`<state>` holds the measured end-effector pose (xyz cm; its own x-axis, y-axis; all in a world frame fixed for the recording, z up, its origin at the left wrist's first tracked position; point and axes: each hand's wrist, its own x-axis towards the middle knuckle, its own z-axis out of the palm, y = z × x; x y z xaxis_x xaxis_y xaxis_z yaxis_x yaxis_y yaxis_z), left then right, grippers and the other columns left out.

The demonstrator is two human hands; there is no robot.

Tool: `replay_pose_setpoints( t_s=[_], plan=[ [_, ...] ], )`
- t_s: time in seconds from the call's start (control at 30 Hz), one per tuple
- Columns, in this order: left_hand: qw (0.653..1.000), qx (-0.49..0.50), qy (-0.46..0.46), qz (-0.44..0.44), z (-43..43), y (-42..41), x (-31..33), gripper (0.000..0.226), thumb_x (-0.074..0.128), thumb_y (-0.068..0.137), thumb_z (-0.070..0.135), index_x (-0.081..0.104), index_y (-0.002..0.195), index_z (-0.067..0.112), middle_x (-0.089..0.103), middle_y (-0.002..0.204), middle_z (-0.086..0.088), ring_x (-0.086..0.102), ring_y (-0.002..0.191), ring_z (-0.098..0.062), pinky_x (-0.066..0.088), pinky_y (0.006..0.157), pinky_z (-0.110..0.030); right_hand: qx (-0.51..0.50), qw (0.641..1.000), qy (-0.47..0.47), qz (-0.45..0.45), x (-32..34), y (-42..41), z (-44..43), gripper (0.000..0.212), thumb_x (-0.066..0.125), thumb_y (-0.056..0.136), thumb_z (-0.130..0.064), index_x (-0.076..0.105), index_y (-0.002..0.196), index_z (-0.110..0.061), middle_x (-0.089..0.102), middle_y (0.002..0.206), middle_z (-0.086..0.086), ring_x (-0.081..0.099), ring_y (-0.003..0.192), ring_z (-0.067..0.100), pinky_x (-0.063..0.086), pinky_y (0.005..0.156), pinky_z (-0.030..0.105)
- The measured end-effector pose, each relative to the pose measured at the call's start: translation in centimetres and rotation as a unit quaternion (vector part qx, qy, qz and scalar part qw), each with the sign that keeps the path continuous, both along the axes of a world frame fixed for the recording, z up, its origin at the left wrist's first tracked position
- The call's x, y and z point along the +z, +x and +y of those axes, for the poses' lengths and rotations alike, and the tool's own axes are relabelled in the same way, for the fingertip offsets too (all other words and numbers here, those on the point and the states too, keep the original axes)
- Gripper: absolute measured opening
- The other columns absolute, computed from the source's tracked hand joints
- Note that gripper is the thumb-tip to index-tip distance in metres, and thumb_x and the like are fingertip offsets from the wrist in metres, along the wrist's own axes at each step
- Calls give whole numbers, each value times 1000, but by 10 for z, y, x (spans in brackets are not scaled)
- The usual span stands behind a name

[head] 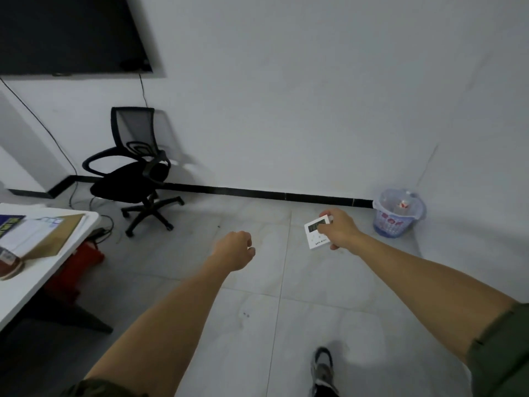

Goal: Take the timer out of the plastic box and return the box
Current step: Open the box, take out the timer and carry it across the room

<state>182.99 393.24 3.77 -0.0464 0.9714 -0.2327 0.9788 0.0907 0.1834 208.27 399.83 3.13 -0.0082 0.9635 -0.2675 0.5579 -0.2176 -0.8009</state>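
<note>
The right hand is gripping the white timer out in front of the body, above the grey tiled floor. Its fingers are closing around the timer's right edge, thumb on top and the other fingers curling underneath, so the display face is tilting up toward the camera (the digits are too small to read). The left hand is hanging in the air to the left of the timer, well apart from it, curled into a loose fist with nothing in it. Both forearms are reaching forward, bare below olive-green sleeves. A grey sneaker is showing on the floor near the bottom edge. At the far left a white surface is carrying a flat cardboard piece and some papers. A black office chair is standing by the wall, and a blue lattice waste bin is sitting in the corner beyond the right hand.
</note>
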Motion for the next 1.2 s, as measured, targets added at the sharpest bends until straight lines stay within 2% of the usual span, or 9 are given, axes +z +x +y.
replay_pose_setpoints(
  t_s=[0.27, 0.4, 0.57, 0.83, 1.0, 1.2],
  plan=[
    [996, 87, 2, -8, 181, -75, -6, 31, 49, 96, 34, 60, 118, 15, 63, 119, -9, 60, 105, -28, 50, 85, -36, 125, 991, 32, -28, 2, -96, 220, 31, 59, 87, -13, 55, 117, -19, 59, 106, 6, 59, 91, 27, 49, 46, 28],
    [990, 139, 5, -28, 231, -119, -2, 28, 49, 96, 34, 60, 114, 15, 64, 111, -8, 62, 96, -27, 53, 82, -38, 166, 984, 44, -44, 14, -152, 302, 34, 60, 86, -15, 55, 119, -20, 58, 108, 6, 59, 91, 28, 49, 46, 27],
    [975, 218, 3, -48, 282, -206, -6, 28, 48, 96, 32, 59, 115, 14, 63, 110, -9, 61, 96, -29, 49, 78, -36, 234, 971, 38, -42, 6, -256, 387, 33, 60, 86, -16, 55, 118, -21, 61, 110, 8, 61, 91, 28, 49, 45, 27],
    [955, 287, -10, -68, 358, -366, -25, 23, 50, 95, 28, 60, 107, 12, 64, 103, -10, 61, 93, -29, 52, 79, -41, 302, 952, 28, -47, -21, -436, 482, 34, 60, 85, -15, 55, 119, -22, 62, 110, 8, 62, 90, 28, 50, 47, 28],
    [942, 328, 13, -65, 403, -491, -1, 22, 52, 94, 34, 62, 102, 16, 65, 101, -7, 62, 90, -27, 54, 79, -40, 334, 941, 38, -30, 0, -566, 539, 30, 59, 87, -14, 55, 117, -19, 62, 106, 7, 64, 92, 30, 53, 50, 32],
    [928, 367, 3, -72, 430, -579, -5, 24, 52, 93, 34, 62, 107, 16, 64, 106, -7, 61, 97, -28, 53, 83, -40, 375, 926, 29, -32, -5, -684, 589, 26, 58, 87, -11, 54, 112, -19, 60, 104, 6, 62, 90, 27, 47, 44, 28]
  ],
)
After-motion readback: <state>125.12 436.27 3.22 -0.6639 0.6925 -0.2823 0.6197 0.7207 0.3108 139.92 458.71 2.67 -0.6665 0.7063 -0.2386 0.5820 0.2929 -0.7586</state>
